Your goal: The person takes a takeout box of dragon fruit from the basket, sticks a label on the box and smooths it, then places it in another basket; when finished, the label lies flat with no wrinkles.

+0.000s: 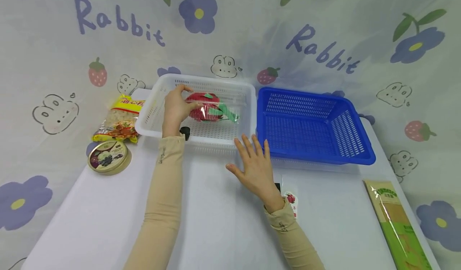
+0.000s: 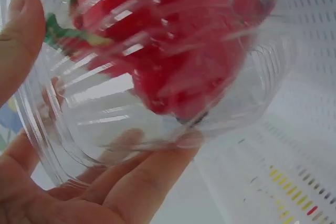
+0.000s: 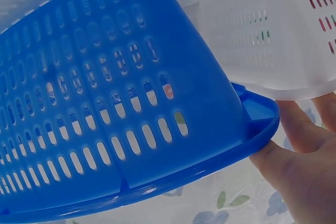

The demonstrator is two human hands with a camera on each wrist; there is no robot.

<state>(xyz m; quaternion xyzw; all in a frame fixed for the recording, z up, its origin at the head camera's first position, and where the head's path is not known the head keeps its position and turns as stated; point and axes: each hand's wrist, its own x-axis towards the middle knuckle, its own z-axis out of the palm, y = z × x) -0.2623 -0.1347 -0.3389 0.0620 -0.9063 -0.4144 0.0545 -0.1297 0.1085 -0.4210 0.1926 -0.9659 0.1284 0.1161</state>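
My left hand [image 1: 176, 107] grips a clear plastic box [image 1: 213, 107] holding a red, green-leaved fruit-like thing, inside the white basket [image 1: 158, 90]. In the left wrist view my fingers [image 2: 142, 182] curl under the clear plastic box [image 2: 173, 77] and the thumb lies on its side. My right hand [image 1: 254, 164] is spread flat, fingers straight, in front of where the white basket and the blue basket [image 1: 356, 150] meet. In the right wrist view its fingertips [image 3: 291, 148] touch the rims of the blue basket [image 3: 121, 114] and the white basket [image 3: 273, 35].
A snack bag [image 1: 120, 120] and a round tin [image 1: 109, 157] lie left of the white basket. A green and brown packet [image 1: 396, 222] lies at the table's front right. A small strawberry sticker [image 1: 291, 200] sits by my right wrist.
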